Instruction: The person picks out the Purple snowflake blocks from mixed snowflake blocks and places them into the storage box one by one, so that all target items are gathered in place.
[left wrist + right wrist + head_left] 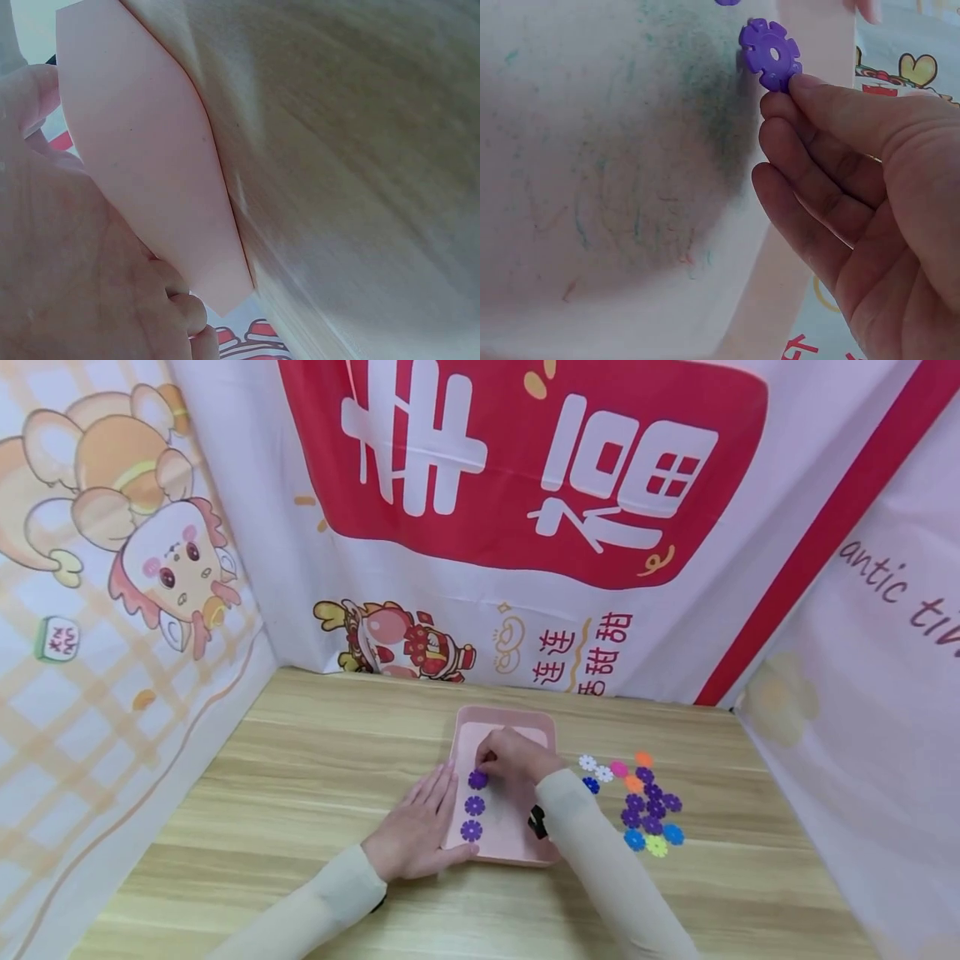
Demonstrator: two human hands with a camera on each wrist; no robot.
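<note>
My right hand (512, 754) pinches a purple snowflake disc (759, 58) by its edge between thumb and forefinger, over the left part of a pink tray (517, 717). Nearer me in the tray lie two more purple snowflake discs, a middle one (474, 807) and a front one (471, 831), in a column along the left side. The left hand (415, 837) rests against the tray's left wall, fingers straight and thumb at the front left corner. In the left wrist view, its palm faces the tray's pink outer wall (142, 142).
Right of the tray, a loose group of snowflake discs lies on the wooden table (322, 777): several purple discs (655, 810), white discs (588, 762), orange, pink and blue ones, and a yellow disc (656, 846). Printed cloth walls (480, 585) enclose the table's back and sides.
</note>
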